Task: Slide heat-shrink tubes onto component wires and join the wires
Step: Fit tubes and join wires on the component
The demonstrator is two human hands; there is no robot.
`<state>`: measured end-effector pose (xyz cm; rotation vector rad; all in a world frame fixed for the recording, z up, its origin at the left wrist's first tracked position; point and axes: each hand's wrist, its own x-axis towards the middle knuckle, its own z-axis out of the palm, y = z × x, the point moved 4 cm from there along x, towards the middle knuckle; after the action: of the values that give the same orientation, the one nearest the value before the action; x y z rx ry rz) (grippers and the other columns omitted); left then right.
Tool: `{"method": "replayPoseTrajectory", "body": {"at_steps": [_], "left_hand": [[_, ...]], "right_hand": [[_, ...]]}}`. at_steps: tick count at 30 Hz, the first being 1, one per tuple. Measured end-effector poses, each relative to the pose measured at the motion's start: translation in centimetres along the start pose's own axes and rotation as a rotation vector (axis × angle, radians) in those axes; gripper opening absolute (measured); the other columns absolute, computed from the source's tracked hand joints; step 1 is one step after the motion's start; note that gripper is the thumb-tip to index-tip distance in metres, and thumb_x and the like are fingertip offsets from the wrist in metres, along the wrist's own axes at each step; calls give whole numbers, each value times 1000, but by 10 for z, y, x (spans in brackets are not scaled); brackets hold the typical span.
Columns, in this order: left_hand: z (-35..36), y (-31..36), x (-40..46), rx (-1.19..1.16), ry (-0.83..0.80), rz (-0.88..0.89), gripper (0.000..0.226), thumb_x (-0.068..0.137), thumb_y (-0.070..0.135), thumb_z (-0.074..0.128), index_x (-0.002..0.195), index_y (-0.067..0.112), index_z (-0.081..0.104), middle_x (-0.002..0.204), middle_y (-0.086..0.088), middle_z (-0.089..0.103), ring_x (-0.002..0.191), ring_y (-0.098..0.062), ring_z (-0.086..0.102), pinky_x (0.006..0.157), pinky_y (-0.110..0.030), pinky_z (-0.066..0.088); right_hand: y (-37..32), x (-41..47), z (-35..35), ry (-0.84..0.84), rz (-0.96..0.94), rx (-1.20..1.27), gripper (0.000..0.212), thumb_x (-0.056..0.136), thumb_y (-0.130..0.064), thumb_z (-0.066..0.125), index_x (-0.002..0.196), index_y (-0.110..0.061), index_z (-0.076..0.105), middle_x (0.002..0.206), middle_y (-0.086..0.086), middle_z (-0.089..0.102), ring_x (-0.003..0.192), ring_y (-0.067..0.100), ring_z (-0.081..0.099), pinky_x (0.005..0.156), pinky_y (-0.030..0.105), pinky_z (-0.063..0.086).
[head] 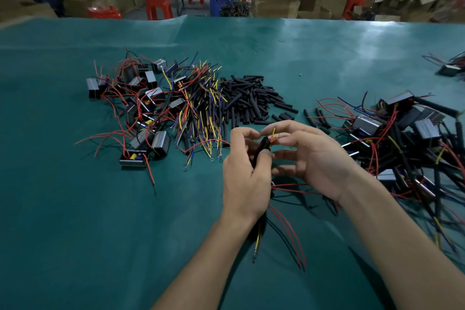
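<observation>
Black heat-shrink tube (260, 150) sits gripped in the left hand (245, 173) at frame centre, bare yellow and red wire ends (273, 136) poking from its top. The right hand (317, 158) pinches those ends between curled fingers (284, 137) — joining looks to be the step in hand. Next comes a firm twist of the stripped ends, then sliding the tube over the joint. More tubes (254, 100) are heaped on the green tabletop (100, 221) above, components (141, 108) at left.

Black heat-shrink tube (260, 150) on red and yellow wires (272, 136), upright
</observation>
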<state>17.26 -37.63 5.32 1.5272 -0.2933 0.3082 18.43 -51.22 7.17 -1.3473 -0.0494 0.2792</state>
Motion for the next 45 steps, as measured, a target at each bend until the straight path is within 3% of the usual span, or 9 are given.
{"method": "replayPoseTrajectory", "body": {"at_steps": [6, 12, 18, 22, 28, 34, 39, 42, 45], "left_hand": [[0, 1, 1, 2, 1, -15, 19, 93, -5, 54, 103, 11, 53, 78, 20, 66, 66, 1, 65, 57, -6, 45], [0, -2, 2, 92, 13, -10, 15, 86, 15, 57, 99, 23, 58, 87, 14, 66, 74, -8, 64, 69, -22, 51], [-2, -6, 3, 93, 21, -29, 15, 82, 17, 58, 96, 24, 59, 85, 14, 66, 77, -8, 64, 73, -26, 52], [-1, -4, 2, 76, 15, -19, 14, 83, 16, 57, 95, 24, 58, 83, 12, 66, 75, -11, 64, 72, -28, 53], [0, -5, 2, 47, -9, -21, 15, 82, 14, 57, 93, 24, 59, 75, 19, 64, 66, -5, 59, 66, -22, 49], [3, -2, 2, 69, -56, 20, 13, 82, 11, 60, 89, 22, 61, 78, 11, 67, 69, -9, 63, 67, -21, 51], [6, -4, 2, 83, -109, 5, 11, 83, 11, 62, 92, 16, 64, 78, 10, 69, 71, -10, 64, 70, -21, 51], [6, -3, 2, 91, -121, 0, 11, 82, 9, 62, 91, 16, 64, 77, 8, 69, 72, -13, 65, 70, -24, 52], [6, -2, 2, 88, -128, -16, 11, 81, 9, 61, 89, 17, 65, 76, 7, 69, 71, -14, 64, 69, -26, 53]], "right_hand": [[2, -1, 1, 85, 14, 81, 15, 83, -25, 71, 93, -16, 77, 93, 7, 71, 76, 25, 70, 66, 33, 60], [9, 1, 1, 192, 209, 277, 10, 75, -21, 67, 78, -16, 75, 80, 6, 70, 66, 20, 68, 64, 34, 60], [14, 4, 5, 143, 235, 268, 24, 99, -15, 52, 82, -13, 67, 87, 10, 65, 77, 22, 63, 74, 37, 62], [11, 2, 8, 144, 172, 163, 28, 107, -13, 45, 85, -15, 62, 80, 7, 66, 67, 19, 65, 56, 31, 60], [10, -1, 9, 127, 172, 93, 25, 109, -20, 43, 88, -16, 55, 68, 6, 61, 50, 17, 60, 47, 30, 55], [-11, -8, -13, 135, 49, -92, 18, 103, -19, 53, 87, -17, 61, 75, 2, 56, 47, 17, 47, 36, 18, 27], [-23, -13, -17, 121, -65, -192, 19, 93, -30, 63, 80, -16, 60, 86, 8, 54, 51, 21, 53, 38, 20, 30], [-25, -16, -15, 118, -118, -286, 24, 83, -30, 82, 81, -17, 63, 81, 10, 57, 54, 21, 55, 39, 22, 35], [-26, -17, -16, 102, -135, -297, 23, 72, -31, 82, 81, -18, 66, 76, 10, 59, 56, 20, 56, 41, 24, 38]]}}
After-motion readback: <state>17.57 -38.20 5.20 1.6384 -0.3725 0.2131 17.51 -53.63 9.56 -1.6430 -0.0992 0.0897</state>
